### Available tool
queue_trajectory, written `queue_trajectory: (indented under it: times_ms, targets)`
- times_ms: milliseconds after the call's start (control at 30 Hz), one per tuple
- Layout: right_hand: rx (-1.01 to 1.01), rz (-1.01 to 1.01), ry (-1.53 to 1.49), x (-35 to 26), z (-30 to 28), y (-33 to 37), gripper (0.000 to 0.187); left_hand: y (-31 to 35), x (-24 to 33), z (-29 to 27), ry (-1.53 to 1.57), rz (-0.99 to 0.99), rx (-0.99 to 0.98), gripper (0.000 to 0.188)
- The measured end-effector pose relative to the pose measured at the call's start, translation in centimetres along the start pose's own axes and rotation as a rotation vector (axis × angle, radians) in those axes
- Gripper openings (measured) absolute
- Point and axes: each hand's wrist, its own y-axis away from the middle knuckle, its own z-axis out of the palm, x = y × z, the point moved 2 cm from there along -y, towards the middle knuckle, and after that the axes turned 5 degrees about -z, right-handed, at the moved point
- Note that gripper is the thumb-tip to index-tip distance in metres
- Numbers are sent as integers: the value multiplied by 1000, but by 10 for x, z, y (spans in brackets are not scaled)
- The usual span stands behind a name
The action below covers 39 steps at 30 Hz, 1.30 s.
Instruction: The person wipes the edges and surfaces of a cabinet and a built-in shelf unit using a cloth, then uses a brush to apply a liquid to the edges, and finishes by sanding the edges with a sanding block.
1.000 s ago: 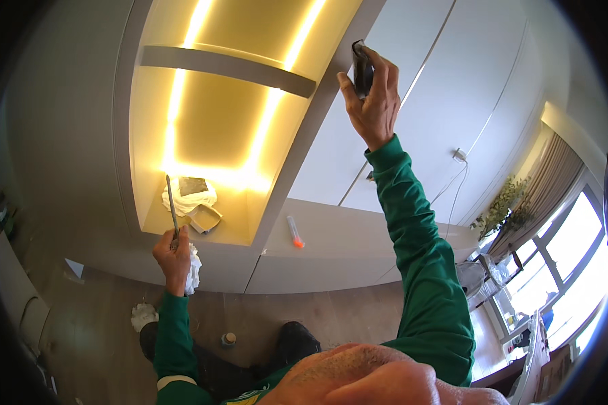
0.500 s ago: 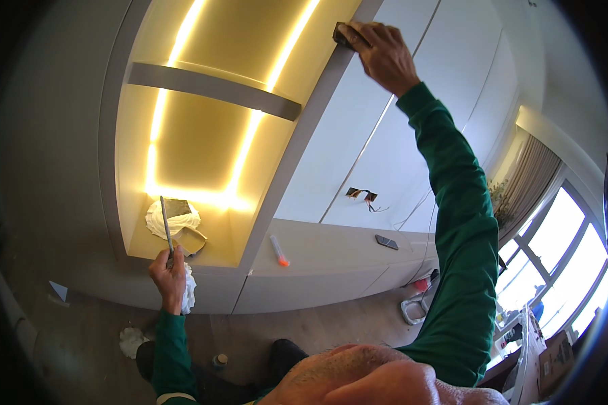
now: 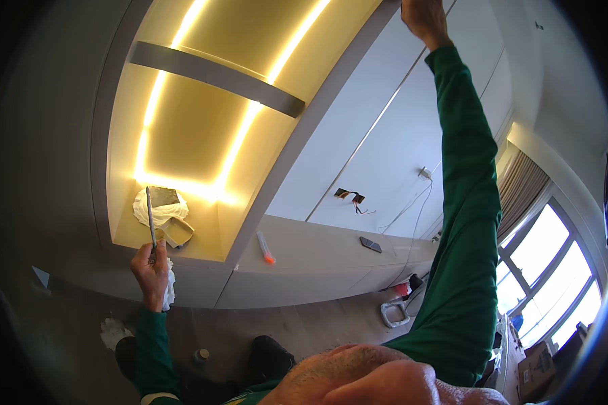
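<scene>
My left hand (image 3: 151,275) is closed around a thin, dark grey flat tool (image 3: 150,212) that points upward and is seen nearly edge-on. White crumpled cloth (image 3: 169,287) hangs beside this hand; whether it is gripped too is unclear. Behind the tool, in the lit niche (image 3: 123,233), lie a white bundle (image 3: 140,208) with a grey square piece (image 3: 165,196) on it and a curved beige piece (image 3: 178,231). My right hand (image 3: 424,21) reaches high to the niche's right frame edge; its fingers are cut off by the picture's top. The dark block it gripped earlier is out of sight.
A clear tube with an orange end (image 3: 266,250) and a dark phone-like slab (image 3: 370,244) lie on the ledge. Loose wires (image 3: 359,202) stick out of the white panel. A grey stool-like frame (image 3: 394,314) and a small jar (image 3: 202,354) stand on the floor.
My right hand has moved up and to the right along the frame edge, partly out of the picture. My left hand, still on the tool, appears slightly further left as the view shifts.
</scene>
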Motion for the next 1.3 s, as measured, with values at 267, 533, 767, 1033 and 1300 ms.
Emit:
queue_trajectory:
  times_ms: [267,533,767,1033,1300]
  targets:
    - [-17,-254,-244,-184,-40,113,46,3,-1,-13,-13,-7,-9,19]
    - [36,-130,-131,-63,-22,30,38,4,0,-6,-15,-56,-43,20]
    - [-2,-120,-104,-119,-21,66,48,2,-4,-8,-23,-24,-49,19]
    - [-114,-268,-729,-233,-101,149,61,5,0,-11,37,-74,-8,20]
    - [-646,-96,-777,-85,-65,98,109,4,1,-9,30,-75,-22,23]
